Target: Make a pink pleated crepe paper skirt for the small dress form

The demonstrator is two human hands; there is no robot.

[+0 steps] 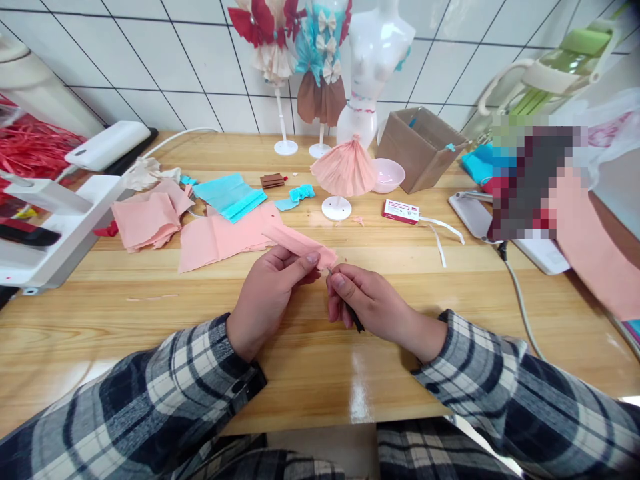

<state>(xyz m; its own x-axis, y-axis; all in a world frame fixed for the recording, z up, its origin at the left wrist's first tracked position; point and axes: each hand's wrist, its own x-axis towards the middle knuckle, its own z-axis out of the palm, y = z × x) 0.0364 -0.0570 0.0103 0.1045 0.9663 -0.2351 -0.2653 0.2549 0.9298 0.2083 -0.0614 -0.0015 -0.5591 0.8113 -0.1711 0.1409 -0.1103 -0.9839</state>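
Observation:
A folded strip of pink crepe paper [295,241] is pinched between the thumb and fingers of my left hand [273,290]. My right hand [373,297] is closed around a slim dark tool [356,320]. The tool's thin metal tip meets or nearly meets the strip's right end; my fingers hide most of it, so its kind cannot be made out. Behind the hands, a small dress-form stand [337,209] wears a pleated pink paper skirt [347,167]. Flat pink crepe paper sheets [215,240] lie just beyond my left hand.
At the back stand two dressed mini mannequins [320,100], a white torso [377,53], a brown box [415,150] and a pink bowl [393,175]. Blue paper [233,195] lies left; a small red-and-white box [401,211] lies right. A white stand [75,227] edges the left side.

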